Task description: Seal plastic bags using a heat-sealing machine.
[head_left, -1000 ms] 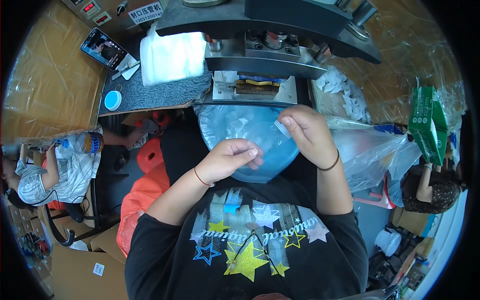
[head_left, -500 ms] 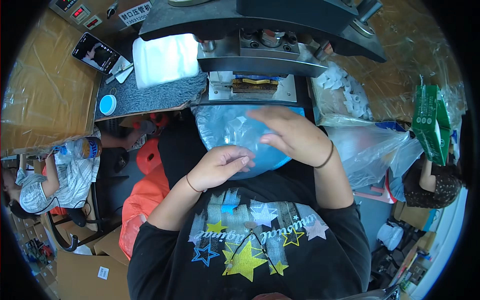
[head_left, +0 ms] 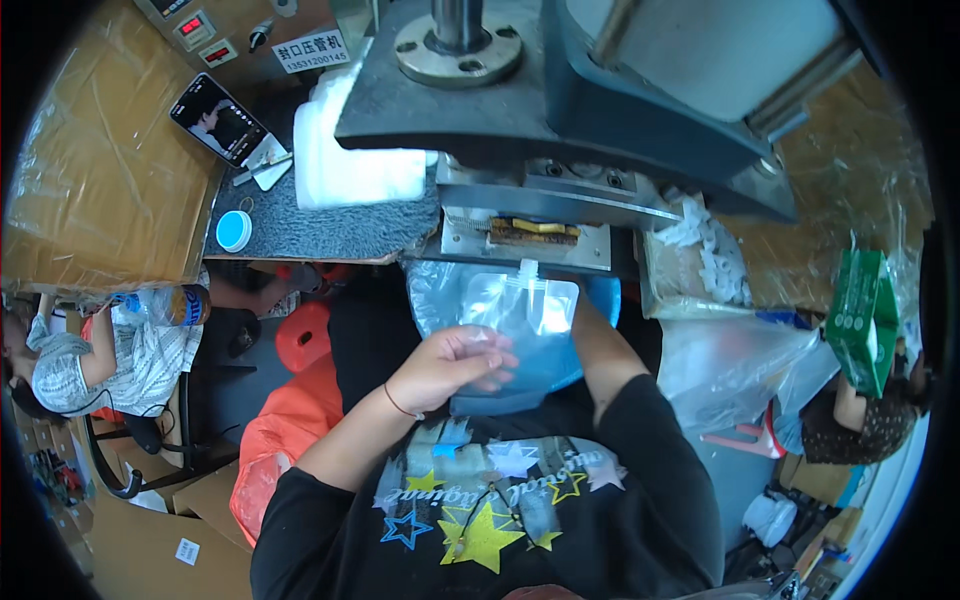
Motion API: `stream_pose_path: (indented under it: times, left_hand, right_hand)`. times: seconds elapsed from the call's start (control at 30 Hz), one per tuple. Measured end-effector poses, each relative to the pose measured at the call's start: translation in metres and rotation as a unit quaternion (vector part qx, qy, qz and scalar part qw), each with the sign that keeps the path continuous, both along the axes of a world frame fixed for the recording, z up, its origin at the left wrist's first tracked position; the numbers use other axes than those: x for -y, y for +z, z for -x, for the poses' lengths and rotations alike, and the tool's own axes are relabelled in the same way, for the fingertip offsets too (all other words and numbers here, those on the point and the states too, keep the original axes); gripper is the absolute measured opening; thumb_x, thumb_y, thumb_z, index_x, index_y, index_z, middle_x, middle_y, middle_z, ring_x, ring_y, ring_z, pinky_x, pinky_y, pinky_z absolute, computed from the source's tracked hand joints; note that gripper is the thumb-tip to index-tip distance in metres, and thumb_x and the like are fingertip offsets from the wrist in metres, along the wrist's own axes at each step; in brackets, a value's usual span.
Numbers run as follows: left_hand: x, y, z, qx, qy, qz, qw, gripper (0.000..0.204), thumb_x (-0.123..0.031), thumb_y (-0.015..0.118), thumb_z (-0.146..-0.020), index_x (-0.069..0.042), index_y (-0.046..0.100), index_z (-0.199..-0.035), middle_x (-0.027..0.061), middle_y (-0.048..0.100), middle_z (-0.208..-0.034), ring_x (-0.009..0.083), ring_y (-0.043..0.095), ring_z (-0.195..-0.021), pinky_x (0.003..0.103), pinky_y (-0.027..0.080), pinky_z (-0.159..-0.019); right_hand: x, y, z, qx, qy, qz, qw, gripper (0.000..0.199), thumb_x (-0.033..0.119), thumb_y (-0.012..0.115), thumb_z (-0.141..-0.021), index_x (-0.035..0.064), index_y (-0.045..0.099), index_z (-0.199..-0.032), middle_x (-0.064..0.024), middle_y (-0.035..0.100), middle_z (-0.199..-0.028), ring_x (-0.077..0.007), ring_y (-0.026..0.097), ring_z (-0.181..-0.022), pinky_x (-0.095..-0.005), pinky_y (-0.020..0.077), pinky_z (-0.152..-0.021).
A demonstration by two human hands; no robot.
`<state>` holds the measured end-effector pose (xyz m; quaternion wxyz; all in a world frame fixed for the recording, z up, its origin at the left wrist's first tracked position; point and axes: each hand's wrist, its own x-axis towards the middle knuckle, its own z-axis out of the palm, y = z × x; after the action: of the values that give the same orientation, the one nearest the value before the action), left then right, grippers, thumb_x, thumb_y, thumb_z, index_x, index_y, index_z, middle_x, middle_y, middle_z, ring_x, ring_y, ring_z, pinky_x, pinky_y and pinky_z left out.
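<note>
In my left hand (head_left: 455, 368) is a clear plastic spout pouch (head_left: 515, 312), its white spout pointing up toward the press. The thumb lies over the pouch's left side, and some fingertips show blurred through the film. My right hand (head_left: 588, 322) reaches down beside the pouch into a blue plastic bag (head_left: 603, 297) on my lap; its fingers are hidden behind the pouch. Just beyond the spout is the press's lower plate (head_left: 577, 256), bearing a brown-and-yellow block. Above it hangs the metal press bar (head_left: 560, 203).
White spouts (head_left: 722, 270) fill a tray at the right. To the left, a grey mat (head_left: 330, 232) bears a white folded pad (head_left: 365, 178), a propped phone (head_left: 215, 118) and a blue-lidded jar (head_left: 234, 231). A green box (head_left: 862, 320) sits far right. Two people work at the sides.
A spout pouch now shows in my left hand, where the fingers were close together over the blue bag. My right hand has moved from above the bag down into it. The view has shifted.
</note>
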<state>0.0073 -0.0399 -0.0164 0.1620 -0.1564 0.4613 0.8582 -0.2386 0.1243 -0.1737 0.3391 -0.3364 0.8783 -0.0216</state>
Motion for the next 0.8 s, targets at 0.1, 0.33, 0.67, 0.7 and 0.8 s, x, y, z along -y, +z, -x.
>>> stream_pose_path:
  times: [0.1,0.33,0.67,0.7,0.8]
  left_hand:
    - [-0.006,0.002,0.009,0.002,0.006,0.003,1.000,0.028,-0.011,0.065,-0.096,0.000,0.063,-0.122,0.0156,0.071,-0.113,0.0229,0.072,-0.096,0.032,0.059,-0.080]
    - [0.005,0.018,0.037,-0.014,0.043,-0.025,0.999,0.027,-0.007,0.065,-0.093,-0.001,0.064,-0.120,0.0127,0.072,-0.110,0.0244,0.073,-0.095,0.033,0.060,-0.076]
    - [0.005,0.016,0.055,-0.015,0.050,-0.053,0.997,0.027,-0.002,0.064,-0.092,-0.001,0.062,-0.120,0.0107,0.071,-0.107,0.0209,0.072,-0.091,0.032,0.058,-0.080]
    - [0.001,0.016,0.053,-0.048,0.100,-0.037,0.993,0.028,-0.004,0.063,-0.093,-0.001,0.060,-0.121,0.0107,0.070,-0.109,0.0199,0.069,-0.096,0.030,0.056,-0.083]
    - [0.031,0.005,0.057,-0.153,0.228,0.172,0.946,0.037,-0.010,0.065,-0.094,0.000,0.053,-0.127,0.0135,0.064,-0.118,0.0218,0.065,-0.106,0.032,0.053,-0.087]
  right_hand:
    - [0.016,0.001,0.013,0.046,-0.002,0.062,0.997,0.037,0.028,0.059,-0.095,0.0089,0.062,-0.127,-0.0143,0.063,-0.129,-0.0304,0.062,-0.114,-0.0443,0.0496,-0.099]
    - [0.006,0.001,0.002,0.173,-0.044,0.184,0.967,0.041,0.029,0.061,-0.095,0.0091,0.060,-0.131,-0.0129,0.063,-0.129,-0.0265,0.064,-0.109,-0.0433,0.0518,-0.095]
    - [-0.035,0.009,-0.054,0.348,-0.106,0.338,0.868,0.048,0.030,0.062,-0.095,0.0093,0.057,-0.138,-0.0110,0.065,-0.129,-0.0209,0.067,-0.102,-0.0419,0.0549,-0.089]
    - [-0.042,0.016,-0.057,0.364,-0.102,0.353,0.856,0.049,0.030,0.063,-0.095,0.0093,0.057,-0.138,-0.0108,0.065,-0.129,-0.0203,0.067,-0.101,-0.0417,0.0552,-0.089]
    - [-0.076,0.049,-0.063,0.319,0.042,0.215,0.922,0.053,0.027,0.068,-0.091,0.0086,0.056,-0.139,-0.0093,0.069,-0.114,-0.0145,0.068,-0.084,-0.0324,0.0581,-0.072]
